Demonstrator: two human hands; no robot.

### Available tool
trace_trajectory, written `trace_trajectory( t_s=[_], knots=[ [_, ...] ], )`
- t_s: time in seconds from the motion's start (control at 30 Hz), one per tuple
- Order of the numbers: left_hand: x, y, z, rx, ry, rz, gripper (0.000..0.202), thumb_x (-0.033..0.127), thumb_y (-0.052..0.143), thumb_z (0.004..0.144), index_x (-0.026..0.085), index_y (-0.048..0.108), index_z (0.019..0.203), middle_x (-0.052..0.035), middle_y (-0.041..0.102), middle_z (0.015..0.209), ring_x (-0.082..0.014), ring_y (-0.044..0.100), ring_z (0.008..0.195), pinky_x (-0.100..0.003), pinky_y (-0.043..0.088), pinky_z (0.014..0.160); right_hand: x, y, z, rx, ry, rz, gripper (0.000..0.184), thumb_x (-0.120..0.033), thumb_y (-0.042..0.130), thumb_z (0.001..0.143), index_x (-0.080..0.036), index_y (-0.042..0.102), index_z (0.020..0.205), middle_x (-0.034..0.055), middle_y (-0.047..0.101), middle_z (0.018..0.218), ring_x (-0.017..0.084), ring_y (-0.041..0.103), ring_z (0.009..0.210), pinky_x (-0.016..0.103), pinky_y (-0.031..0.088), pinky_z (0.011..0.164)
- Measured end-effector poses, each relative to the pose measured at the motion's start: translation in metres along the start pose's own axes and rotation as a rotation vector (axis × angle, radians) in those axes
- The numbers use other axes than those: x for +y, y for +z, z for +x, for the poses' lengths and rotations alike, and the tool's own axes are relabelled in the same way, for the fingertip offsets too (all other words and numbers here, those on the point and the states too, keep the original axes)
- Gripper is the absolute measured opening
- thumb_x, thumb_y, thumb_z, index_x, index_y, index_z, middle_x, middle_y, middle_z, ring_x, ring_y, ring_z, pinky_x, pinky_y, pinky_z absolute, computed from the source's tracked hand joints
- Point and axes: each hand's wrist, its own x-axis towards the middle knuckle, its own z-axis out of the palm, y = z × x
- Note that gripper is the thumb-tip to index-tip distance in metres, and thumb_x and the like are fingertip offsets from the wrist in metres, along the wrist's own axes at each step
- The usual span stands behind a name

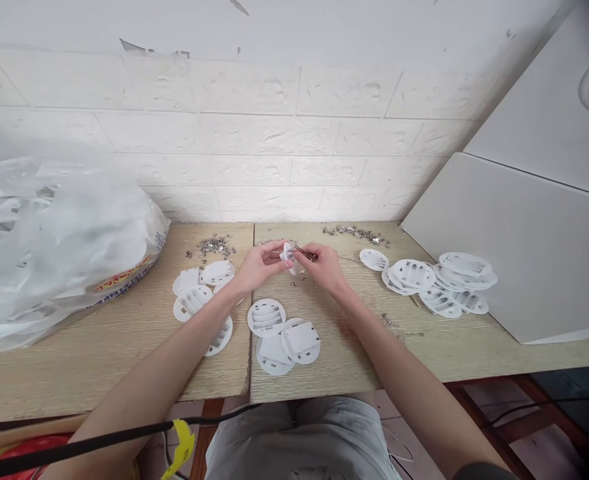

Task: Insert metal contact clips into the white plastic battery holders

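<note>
My left hand (263,265) is closed on a small white round plastic disc (289,255), held upright over the middle of the wooden table (124,347). My right hand (324,265) pinches a thin metal piece (305,253) against that disc. Several more white round discs with ribbed slots (267,315) lie flat on the table just below my hands.
A pile of finished-looking white discs (439,283) lies at the right beside a large white board (524,247). More discs (199,293) lie at the left. Small metal bits (215,245) are heaped along the wall. A big clear plastic bag (54,233) fills the left.
</note>
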Motion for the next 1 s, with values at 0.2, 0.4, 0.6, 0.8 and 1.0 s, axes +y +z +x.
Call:
trace_trajectory(
  t_s=[0.2,0.4,0.6,0.8,1.0],
  knots=[
    [0.0068,-0.003,0.0021,-0.027,0.009,-0.183,0.042,0.047,0.07,0.073,0.018,0.069,0.105,-0.0086,0.068,0.113,-0.0249,0.06,0.107,-0.041,0.043,0.099,-0.0001,-0.0072,0.0019,-0.195,0.061,0.13,0.034,-0.045,0.046,0.086,-0.017,0.062,0.074,-0.0003,0.058,0.064,0.012,0.043,0.055,0.025,0.034,0.055],
    [0.0087,-0.0032,0.0033,0.011,-0.003,-0.254,0.033,0.048,0.065,0.077,0.017,0.07,0.087,-0.0077,0.069,0.104,-0.02,0.06,0.099,-0.033,0.047,0.089,0.0049,-0.0063,0.0026,-0.129,-0.123,-0.141,0.022,-0.026,0.045,0.087,-0.018,0.064,0.08,0.003,0.065,0.076,0.016,0.054,0.068,0.027,0.037,0.066],
    [0.0039,-0.0037,0.0047,-0.004,0.006,-0.229,0.032,0.048,0.063,0.079,0.017,0.071,0.085,-0.0067,0.069,0.097,-0.0179,0.059,0.092,-0.033,0.046,0.088,0.0061,-0.0076,0.0011,-0.055,-0.218,-0.295,0.023,-0.024,0.048,0.09,-0.018,0.07,0.088,0.0063,0.063,0.081,0.017,0.054,0.071,0.028,0.037,0.067],
    [0.004,-0.0031,0.0039,-0.032,0.003,-0.242,0.032,0.047,0.063,0.08,0.017,0.072,0.089,-0.0065,0.069,0.096,-0.017,0.059,0.092,-0.033,0.044,0.091,0.0023,-0.0075,-0.0015,-0.05,-0.208,-0.319,0.021,-0.021,0.051,0.09,-0.018,0.072,0.091,0.0063,0.065,0.085,0.016,0.057,0.072,0.027,0.039,0.067],
    [0.0036,-0.0038,0.0029,-0.042,0.008,-0.201,0.037,0.049,0.062,0.08,0.016,0.071,0.094,-0.007,0.067,0.094,-0.0176,0.058,0.092,-0.035,0.044,0.091,0.0021,-0.0063,-0.0022,-0.036,-0.236,-0.386,0.02,-0.019,0.052,0.09,-0.016,0.072,0.092,0.0058,0.066,0.085,0.015,0.058,0.072,0.025,0.039,0.066]
  ],
)
